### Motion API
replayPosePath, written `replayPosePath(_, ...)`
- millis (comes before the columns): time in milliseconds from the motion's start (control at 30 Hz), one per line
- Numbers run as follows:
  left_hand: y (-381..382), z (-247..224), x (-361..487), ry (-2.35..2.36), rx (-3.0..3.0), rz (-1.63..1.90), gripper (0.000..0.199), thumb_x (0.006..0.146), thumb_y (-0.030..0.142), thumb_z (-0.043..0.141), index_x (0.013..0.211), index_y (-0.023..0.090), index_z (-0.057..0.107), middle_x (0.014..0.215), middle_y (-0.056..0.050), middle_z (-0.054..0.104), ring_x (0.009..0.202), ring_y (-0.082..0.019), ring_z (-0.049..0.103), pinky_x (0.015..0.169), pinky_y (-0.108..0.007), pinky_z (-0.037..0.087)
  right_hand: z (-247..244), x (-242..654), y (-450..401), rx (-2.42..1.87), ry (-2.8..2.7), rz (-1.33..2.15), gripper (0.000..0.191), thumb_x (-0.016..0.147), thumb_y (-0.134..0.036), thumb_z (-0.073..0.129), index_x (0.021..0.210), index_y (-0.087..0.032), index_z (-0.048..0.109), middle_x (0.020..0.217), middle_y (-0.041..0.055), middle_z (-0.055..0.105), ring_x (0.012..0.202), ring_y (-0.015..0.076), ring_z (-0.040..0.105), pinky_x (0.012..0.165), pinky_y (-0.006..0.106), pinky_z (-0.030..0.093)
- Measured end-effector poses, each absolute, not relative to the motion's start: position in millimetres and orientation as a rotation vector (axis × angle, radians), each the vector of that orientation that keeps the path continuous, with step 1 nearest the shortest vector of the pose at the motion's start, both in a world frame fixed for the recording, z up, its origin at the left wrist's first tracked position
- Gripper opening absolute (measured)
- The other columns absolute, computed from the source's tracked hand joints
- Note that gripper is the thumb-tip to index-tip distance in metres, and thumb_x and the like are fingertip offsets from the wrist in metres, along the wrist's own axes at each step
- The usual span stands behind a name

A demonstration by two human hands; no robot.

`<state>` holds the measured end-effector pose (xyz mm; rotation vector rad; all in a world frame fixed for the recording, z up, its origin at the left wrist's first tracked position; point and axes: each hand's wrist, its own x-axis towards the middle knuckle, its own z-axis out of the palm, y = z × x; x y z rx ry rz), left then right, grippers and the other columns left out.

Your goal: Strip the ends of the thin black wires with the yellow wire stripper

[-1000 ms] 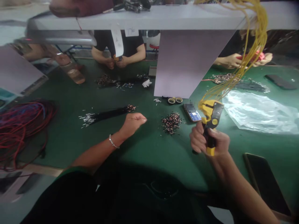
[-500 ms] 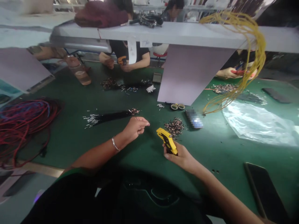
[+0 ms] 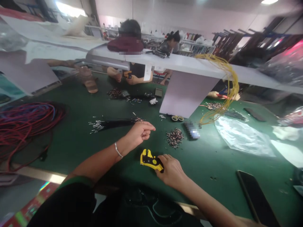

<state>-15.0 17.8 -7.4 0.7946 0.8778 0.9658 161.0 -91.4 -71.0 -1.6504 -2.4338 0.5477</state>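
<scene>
Gripping smooth yellow-black tool (image 3: 151,160) in right hand (image 3: 161,164).

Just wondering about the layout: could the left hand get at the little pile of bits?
Probably yes: bare green table lies between the left hand and the pile, and the yellow tool in the right hand sits nearer the person, off that path.

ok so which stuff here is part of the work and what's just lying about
Likely in the work:
- yellow-and-black hand tool, held in the right hand
- black wire bundle, by the left hand
- pile of small bits

Probably just lying about:
- large dark phone
- clear plastic bag

Can't tell: red and blue cables
</scene>
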Motion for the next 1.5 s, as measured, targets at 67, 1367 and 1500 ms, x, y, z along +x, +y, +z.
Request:
replayPosePath(67,15,-4,-17,0.847,0.796,0.951,0.005,0.054,0.008,0.067,0.053,0.011,0.063,0.036,0.008,0.028,0.035,-0.001,0.020,0.038,-0.020,0.009,-71,161,-94,-1.691,-2.499,0.435,0.029,0.075,-0.029,0.061,0.101,-0.016,0.061,0.097,0.0111,0.064,0.090,0.0275,0.058,0.077,0.035,0.042)
replayPosePath(1367,-18,19,-21,0.622,0.697,0.945,0.015,0.066,0.000,0.062,0.055,0.010,0.058,0.036,0.009,0.028,0.034,-0.002,0.020,0.039,-0.020,0.010,-105,180,-93,-1.407,-2.403,0.266,0.045,0.093,-0.040,0.047,0.129,-0.014,0.054,0.133,0.0177,0.056,0.125,0.0296,0.050,0.105,0.048,0.042)
replayPosePath(1500,-22,23,-22,0.596,0.670,0.945,0.018,0.065,-0.001,0.061,0.053,0.011,0.056,0.036,0.009,0.029,0.035,-0.002,0.020,0.039,-0.020,0.009,-115,176,-114,-1.431,-2.506,0.298,0.052,0.090,-0.042,0.051,0.132,-0.012,0.051,0.140,0.0212,0.048,0.131,0.0330,0.044,0.106,0.052,0.040)
